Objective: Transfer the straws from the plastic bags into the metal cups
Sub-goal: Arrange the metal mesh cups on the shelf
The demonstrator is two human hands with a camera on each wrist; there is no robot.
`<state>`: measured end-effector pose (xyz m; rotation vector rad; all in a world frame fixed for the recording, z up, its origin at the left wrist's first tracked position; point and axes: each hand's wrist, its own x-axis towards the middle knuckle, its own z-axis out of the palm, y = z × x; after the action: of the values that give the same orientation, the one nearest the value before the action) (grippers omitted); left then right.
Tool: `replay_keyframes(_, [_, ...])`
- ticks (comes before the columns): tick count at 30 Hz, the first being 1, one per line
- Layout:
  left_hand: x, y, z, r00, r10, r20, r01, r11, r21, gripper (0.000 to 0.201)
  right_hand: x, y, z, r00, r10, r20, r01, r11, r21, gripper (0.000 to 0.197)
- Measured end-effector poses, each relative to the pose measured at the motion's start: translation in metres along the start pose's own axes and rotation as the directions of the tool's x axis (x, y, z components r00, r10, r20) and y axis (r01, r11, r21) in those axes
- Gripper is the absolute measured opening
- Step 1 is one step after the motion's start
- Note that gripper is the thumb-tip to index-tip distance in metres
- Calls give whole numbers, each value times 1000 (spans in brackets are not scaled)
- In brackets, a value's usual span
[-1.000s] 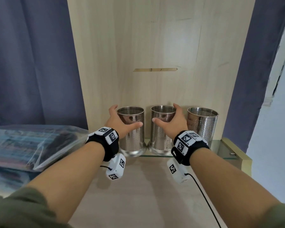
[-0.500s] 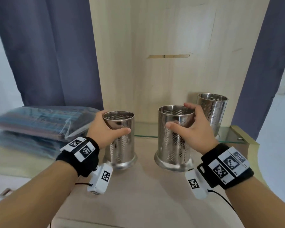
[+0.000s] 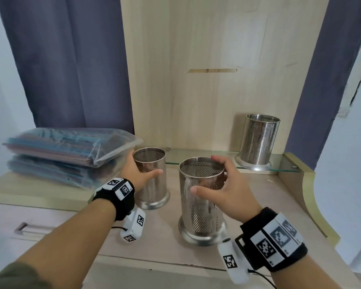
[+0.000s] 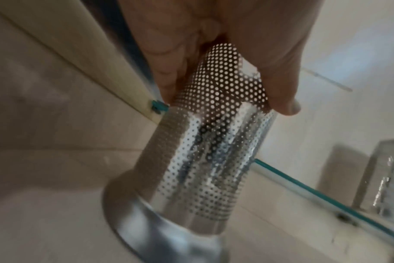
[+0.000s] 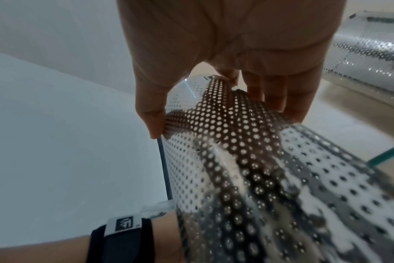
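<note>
Two perforated metal cups stand on the wooden cabinet top. My left hand (image 3: 143, 171) grips the left cup (image 3: 152, 184) near its rim, thumb in front and fingers behind. My right hand (image 3: 206, 176) grips the nearer middle cup (image 3: 202, 209) around its rim. Both cups look empty. A third cup (image 3: 258, 140) stands alone on the glass shelf at the back right. Two clear plastic bags of coloured straws (image 3: 61, 147) lie stacked at the left. The left wrist view shows the left cup (image 4: 202, 151) held between thumb and fingers, and the right wrist view shows the middle cup (image 5: 259, 169).
The glass shelf (image 3: 196, 157) runs along the back against a wooden panel (image 3: 206, 90). A drawer handle (image 3: 23, 227) shows at the lower left. Dark curtains hang on both sides. A raised curved wooden edge (image 3: 308, 195) borders the top at the right.
Both hands have brought their cups forward off the glass shelf onto the wooden top, the right cup nearest me. The third cup has stayed on the shelf.
</note>
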<state>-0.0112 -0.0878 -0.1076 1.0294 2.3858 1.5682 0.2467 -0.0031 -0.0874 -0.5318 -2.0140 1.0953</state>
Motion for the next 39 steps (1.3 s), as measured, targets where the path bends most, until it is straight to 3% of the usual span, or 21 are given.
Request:
replay_keyframes(5, [-11,12,-17,996,76,52,-90,935,342,65,-5,5,25,996,13,85,-13,1000,2,100])
replay_keyframes(9, [-40,13,-37,964,250,-89,-232,957,174,50,-2,6,51,993,14,116,-16,1000,14,107])
replay_keyframes(11, [-56,11,-42,955,282,-94,-278,959,51,47,3,5,67,992,16,124,-21,999,39,106])
replay_keyframes(15, [-76,5,-48,944,329,-15,-329,944,-12,67,11,5,99,988,-16,152,-2,994,113,93])
replay_keyframes(19, [-80,-6,-50,949,313,24,-313,950,-9,92,15,8,117,976,-58,210,27,988,151,98])
replay_keyframes(23, [-79,-5,-47,964,261,-43,-257,963,81,112,23,18,111,903,-34,429,51,998,-28,103])
replay_keyframes(25, [-78,-3,-43,974,211,-83,-204,975,87,115,25,21,97,873,39,486,74,975,-211,90])
replay_keyframes(28, [-76,-5,-36,980,135,-147,-131,991,36,111,32,23,70,935,88,344,65,909,-411,61])
replay_keyframes(30, [-75,-8,-31,975,119,-188,-119,993,14,107,44,23,50,984,17,178,66,891,-450,43])
replay_keyframes(32, [-74,-11,-27,968,123,-218,-126,992,-2,103,62,26,28,994,-104,-18,83,880,-468,37])
replay_keyframes(36, [-74,-15,-21,961,131,-242,-145,989,-41,98,100,30,-23,885,-248,-394,-22,823,-568,64])
replay_keyframes(39, [-71,-19,-20,958,142,-250,-163,984,-67,96,122,29,-52,769,-206,-605,-239,785,-572,88])
